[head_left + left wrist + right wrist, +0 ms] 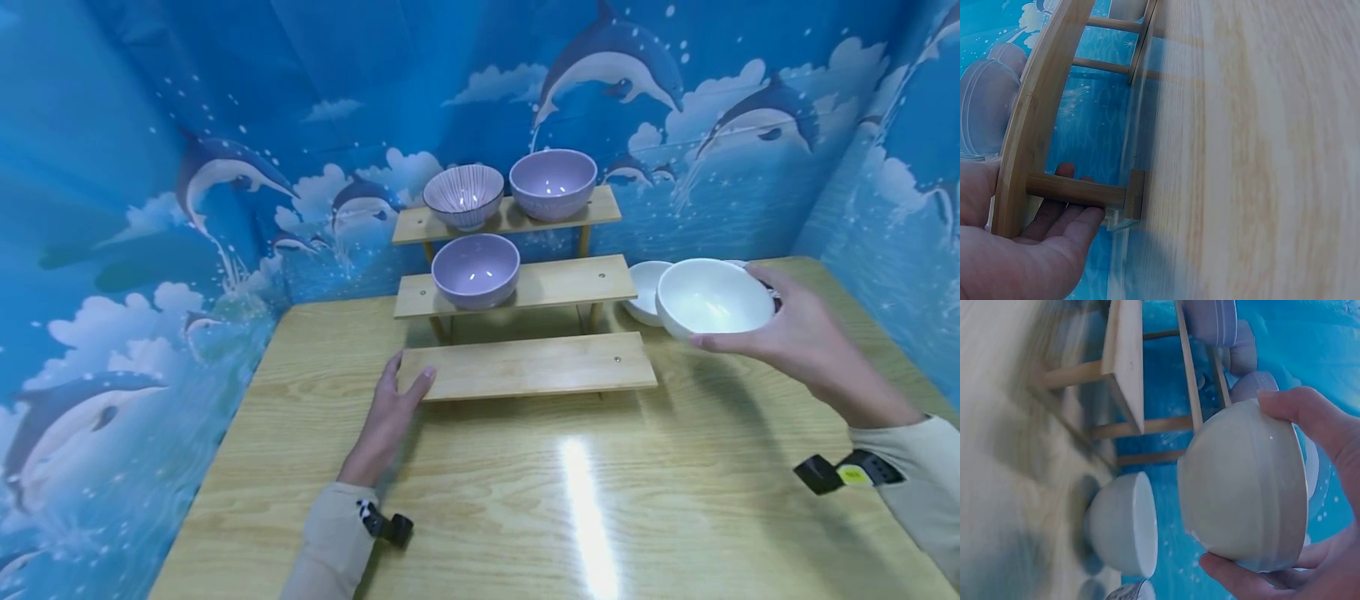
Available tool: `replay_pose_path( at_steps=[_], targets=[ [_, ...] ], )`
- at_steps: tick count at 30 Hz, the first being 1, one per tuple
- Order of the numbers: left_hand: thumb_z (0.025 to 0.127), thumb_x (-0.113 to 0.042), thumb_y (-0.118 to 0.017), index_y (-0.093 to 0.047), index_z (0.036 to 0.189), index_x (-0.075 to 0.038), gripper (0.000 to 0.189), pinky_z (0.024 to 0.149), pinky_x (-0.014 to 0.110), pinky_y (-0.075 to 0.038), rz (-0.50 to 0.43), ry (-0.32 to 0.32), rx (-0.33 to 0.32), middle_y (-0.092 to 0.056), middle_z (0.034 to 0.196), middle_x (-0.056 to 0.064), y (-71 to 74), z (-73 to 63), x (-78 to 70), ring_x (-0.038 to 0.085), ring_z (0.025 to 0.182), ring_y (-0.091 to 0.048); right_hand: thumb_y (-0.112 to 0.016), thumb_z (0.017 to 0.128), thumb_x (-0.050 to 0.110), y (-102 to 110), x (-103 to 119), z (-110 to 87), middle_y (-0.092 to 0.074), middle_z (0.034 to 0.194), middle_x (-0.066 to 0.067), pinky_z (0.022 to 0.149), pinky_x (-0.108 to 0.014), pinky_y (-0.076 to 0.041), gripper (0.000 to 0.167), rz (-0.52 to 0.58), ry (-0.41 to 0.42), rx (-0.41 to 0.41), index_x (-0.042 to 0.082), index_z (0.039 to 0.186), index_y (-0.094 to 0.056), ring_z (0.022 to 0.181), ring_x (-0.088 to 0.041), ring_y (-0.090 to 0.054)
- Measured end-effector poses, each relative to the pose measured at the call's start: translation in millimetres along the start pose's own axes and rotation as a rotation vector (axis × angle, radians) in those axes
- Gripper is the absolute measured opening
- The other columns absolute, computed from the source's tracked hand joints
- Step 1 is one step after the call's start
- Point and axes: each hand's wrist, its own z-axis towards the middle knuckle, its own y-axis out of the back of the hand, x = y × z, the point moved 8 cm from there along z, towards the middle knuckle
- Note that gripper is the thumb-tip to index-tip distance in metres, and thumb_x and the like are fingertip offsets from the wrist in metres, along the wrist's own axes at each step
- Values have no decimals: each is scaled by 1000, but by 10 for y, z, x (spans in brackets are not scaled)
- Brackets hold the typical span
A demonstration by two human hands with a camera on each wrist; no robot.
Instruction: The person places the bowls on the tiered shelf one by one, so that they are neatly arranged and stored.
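Observation:
My right hand (806, 346) grips a white bowl (712, 298) by its side, above the table right of a three-step wooden rack (525, 368). In the right wrist view, thumb and fingers span the bowl's rim and outer wall. My left hand (384, 421) holds the left end of the rack's lowest step, thumb on top; in the left wrist view its fingers reach under the board beside a round leg (1075, 189). A purple bowl (476, 275) sits on the middle step. On the top step stand a striped bowl (463, 198) and another purple bowl (553, 187).
A second white bowl (643, 293) stands on the table (480, 500) right of the rack, partly behind the held one. In the right wrist view a patterned bowl (1134, 592) shows near it. A blue dolphin-print backdrop (450, 75) encloses the table's back and sides.

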Motion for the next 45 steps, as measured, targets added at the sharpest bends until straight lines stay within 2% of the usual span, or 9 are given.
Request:
replay_pose_path(
  at_steps=[4,10,14,18,29,39,45],
  targets=[
    [94,-62,-59,-6,164,-23,97,123,59,-9,11,-10,4,-2,170,5,-2,11,-1,33,155,-3,-91,75,38,-34,132,76,-36,147,-37,69,-34,-53,120,-21,2,23,-3,160,-16,119,-52,-48],
    [94,-63,-60,-7,164,-23,97,123,59,-10,11,-17,9,-1,170,6,-6,14,-5,33,155,-3,-91,75,42,-87,316,149,-35,150,-35,78,-46,-56,123,-25,4,34,1,161,-14,120,-50,-49],
    [93,-63,-60,-7,164,-23,97,123,58,-11,9,-20,5,-2,170,6,-6,20,1,33,155,-3,-90,74,48,-153,419,205,-33,152,-34,88,-59,-53,126,-15,4,46,2,162,-12,123,-50,-47],
    [94,-62,-60,-8,164,-23,96,123,58,-11,7,-20,4,-2,170,6,-4,22,6,33,155,-3,-90,73,48,-221,503,270,-34,153,-32,93,-65,-51,126,4,5,56,2,162,-13,125,-50,-47],
    [94,-63,-60,-8,164,-24,96,123,59,-10,17,-19,2,-2,170,6,2,23,2,34,155,-3,-91,72,46,-435,743,408,-35,154,-29,97,-64,-49,124,46,46,123,3,161,-16,129,-47,-46],
    [95,-60,-60,-8,164,-23,94,123,58,-10,18,-20,0,-2,170,6,-6,17,-17,32,155,-3,-93,71,44,-584,913,524,-41,151,-25,99,-61,-49,123,83,74,132,2,160,-20,127,-43,-49],
    [95,-61,-60,-8,164,-23,95,123,59,-10,16,-22,5,-1,170,6,-6,13,-14,33,155,-3,-93,69,44,-679,1027,611,-45,147,-25,100,-60,-49,121,61,101,129,0,159,-25,126,-42,-51]
  ],
)
